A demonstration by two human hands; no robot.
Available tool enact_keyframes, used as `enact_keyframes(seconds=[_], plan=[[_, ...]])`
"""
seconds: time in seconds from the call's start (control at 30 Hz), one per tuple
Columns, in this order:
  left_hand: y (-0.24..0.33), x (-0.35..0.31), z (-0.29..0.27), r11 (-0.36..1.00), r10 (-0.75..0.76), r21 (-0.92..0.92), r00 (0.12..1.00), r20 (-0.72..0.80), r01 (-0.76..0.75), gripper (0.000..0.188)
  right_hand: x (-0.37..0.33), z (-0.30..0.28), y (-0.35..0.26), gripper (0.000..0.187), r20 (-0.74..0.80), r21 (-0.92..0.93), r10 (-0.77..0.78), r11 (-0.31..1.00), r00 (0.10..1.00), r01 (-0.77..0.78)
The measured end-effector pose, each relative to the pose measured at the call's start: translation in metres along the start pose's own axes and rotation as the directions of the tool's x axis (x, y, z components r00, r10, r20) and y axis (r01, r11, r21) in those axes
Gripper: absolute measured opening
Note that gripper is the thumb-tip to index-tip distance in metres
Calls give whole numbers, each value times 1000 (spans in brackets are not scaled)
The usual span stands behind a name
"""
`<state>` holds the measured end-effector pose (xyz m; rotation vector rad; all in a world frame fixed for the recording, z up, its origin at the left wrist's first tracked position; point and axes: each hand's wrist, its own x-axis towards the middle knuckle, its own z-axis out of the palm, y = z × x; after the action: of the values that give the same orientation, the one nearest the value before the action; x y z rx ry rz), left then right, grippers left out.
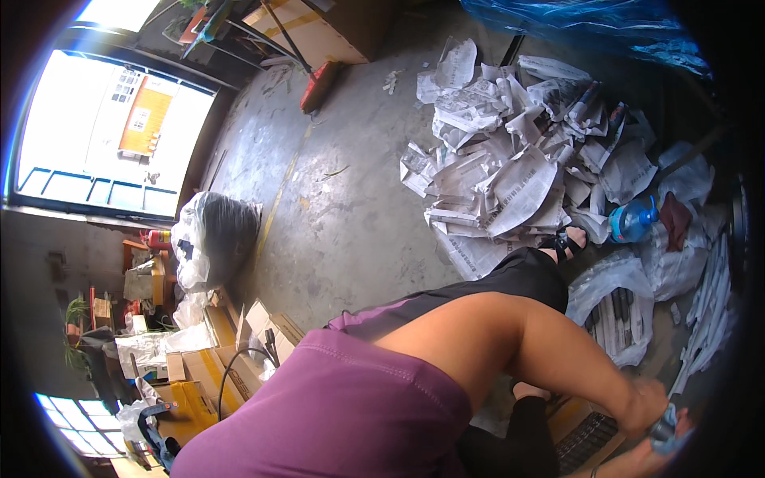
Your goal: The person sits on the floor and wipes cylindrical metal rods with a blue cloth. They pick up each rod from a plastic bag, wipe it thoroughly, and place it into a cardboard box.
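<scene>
Both my hands are close together at the lower right rim, around a light blue cloth [677, 440] and a short dark cylindrical part [662, 430]. My left arm reaches across from a purple sleeve, and my left hand [647, 405] is closed, its fingers mostly hidden. From the lower edge comes my right forearm; my right hand [684, 422] is closed on the cloth, partly lost at the dark rim. Below my left forearm sits an open cardboard box [567, 414] with rows of dark ribbed pieces [586, 442] inside.
Crumpled printed paper [510, 175] covers the floor ahead. Near my sandalled foot [567, 241] are a blue plastic bottle [633, 221] and a clear bag [617, 299] of wrapped rods. White paper rolls [705, 311] lie far right. Cartons [211, 378] and a stuffed bag [213, 239] stand left.
</scene>
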<state>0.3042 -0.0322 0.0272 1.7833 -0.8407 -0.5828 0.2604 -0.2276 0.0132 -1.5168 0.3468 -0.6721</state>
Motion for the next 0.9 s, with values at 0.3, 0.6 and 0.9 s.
enact_keyframes(seconds=[0.3,0.6,0.9], plan=[[-15,-16,2,163,355,-813,736,577,559,8,-5,31,4,49,-150,72,220,975,964,-211],[-27,-3,13,987,18,162,984,-179,12,27,18,31,11,51,-270,205,386,918,882,-338],[-16,-6,24,470,85,-760,834,545,449,28,-6,12,-1,47,-212,132,229,970,950,-204]])
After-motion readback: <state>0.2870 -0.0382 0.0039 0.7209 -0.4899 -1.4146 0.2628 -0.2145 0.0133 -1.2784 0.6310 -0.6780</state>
